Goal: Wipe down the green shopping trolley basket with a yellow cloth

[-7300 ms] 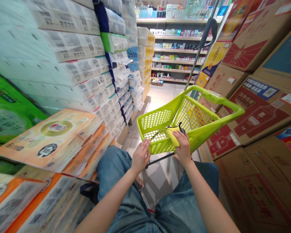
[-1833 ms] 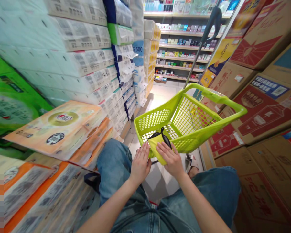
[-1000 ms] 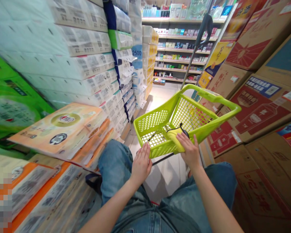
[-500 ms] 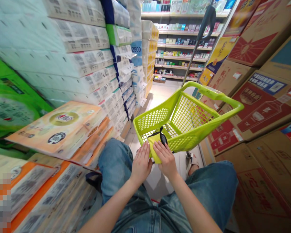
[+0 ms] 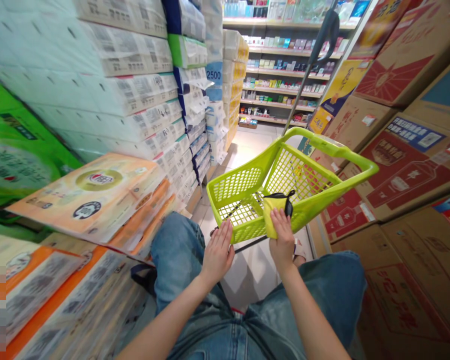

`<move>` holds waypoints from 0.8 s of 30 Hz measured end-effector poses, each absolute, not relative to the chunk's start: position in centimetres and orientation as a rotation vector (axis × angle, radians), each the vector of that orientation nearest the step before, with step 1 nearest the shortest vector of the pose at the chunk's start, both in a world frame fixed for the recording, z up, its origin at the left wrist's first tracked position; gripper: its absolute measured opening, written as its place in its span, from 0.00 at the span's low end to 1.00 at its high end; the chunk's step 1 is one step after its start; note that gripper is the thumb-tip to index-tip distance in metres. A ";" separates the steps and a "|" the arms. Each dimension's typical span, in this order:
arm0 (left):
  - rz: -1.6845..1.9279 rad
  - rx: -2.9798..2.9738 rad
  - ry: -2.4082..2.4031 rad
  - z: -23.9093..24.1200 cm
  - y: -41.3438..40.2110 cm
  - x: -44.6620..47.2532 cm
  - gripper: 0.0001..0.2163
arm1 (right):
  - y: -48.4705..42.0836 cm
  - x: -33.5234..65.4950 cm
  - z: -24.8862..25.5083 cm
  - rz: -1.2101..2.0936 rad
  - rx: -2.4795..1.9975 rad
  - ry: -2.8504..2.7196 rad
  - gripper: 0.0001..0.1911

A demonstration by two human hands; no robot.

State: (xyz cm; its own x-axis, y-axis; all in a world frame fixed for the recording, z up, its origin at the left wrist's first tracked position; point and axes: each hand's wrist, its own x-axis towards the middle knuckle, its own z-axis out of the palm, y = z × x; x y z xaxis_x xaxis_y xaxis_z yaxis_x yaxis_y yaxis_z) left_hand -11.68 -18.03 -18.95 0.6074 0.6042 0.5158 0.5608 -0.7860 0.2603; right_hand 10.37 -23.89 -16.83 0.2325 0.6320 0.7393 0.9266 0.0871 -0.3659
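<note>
A lime-green shopping basket cart (image 5: pixel 243 232) stands in front of my knees, its handle toward the right. My right hand (image 5: pixel 282 240) holds a yellow cloth (image 5: pixel 270 220) with black edging and a black loop against the cart's near side wall. The cloth drapes over the rim there, and its underside is hidden. At the near left corner of the cart, my left hand (image 5: pixel 218 252) lies with fingers stretched out, touching the rim and holding nothing.
Tissue packs (image 5: pixel 150 95) are stacked high on the left, with orange packs (image 5: pixel 101 185) lower down. Cardboard boxes (image 5: pixel 397 170) line the right. A grey-handled pole (image 5: pixel 303 80) rises behind the cart. Shelves of goods (image 5: pixel 281 65) stand at the back.
My right hand has slid the yellow cloth rightward along the cart's near rim. My left hand has come off the cloth and stays near the left corner.
</note>
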 end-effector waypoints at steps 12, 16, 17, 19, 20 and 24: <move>0.968 2.778 0.999 -20.3 -17.7 -11.9 0.37 | -24.1 12.7 -15.1 -0.418 -1.485 -1.910 0.36; 0.993 2.761 1.006 -20.3 -17.8 -11.7 0.37 | -24.3 17.8 -14.5 -0.487 -1.647 -1.674 0.34; 0.998 2.753 1.013 -20.4 -17.8 -11.7 0.37 | -24.2 17.8 -14.5 -0.492 -1.679 -1.631 0.34; 1.011 2.739 1.020 -20.5 -17.9 -11.6 0.37 | -23.9 16.3 -14.7 -0.497 -1.707 -1.575 0.33; 1.013 2.737 1.020 -20.5 -17.9 -11.6 0.37 | -23.7 14.8 -14.9 -0.494 -1.701 -1.569 0.33; 0.995 2.741 1.010 -20.3 -17.9 -11.7 0.37 | -23.2 7.7 -15.8 -0.408 -1.586 -1.711 0.34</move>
State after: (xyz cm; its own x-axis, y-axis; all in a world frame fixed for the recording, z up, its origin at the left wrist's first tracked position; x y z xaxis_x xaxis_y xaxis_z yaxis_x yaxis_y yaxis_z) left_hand -11.69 -17.94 -20.35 0.5784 0.5990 0.5538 0.5627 -0.7844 0.2608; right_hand 7.74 -23.16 -15.78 0.0541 0.7099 0.7023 0.9502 0.1794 -0.2546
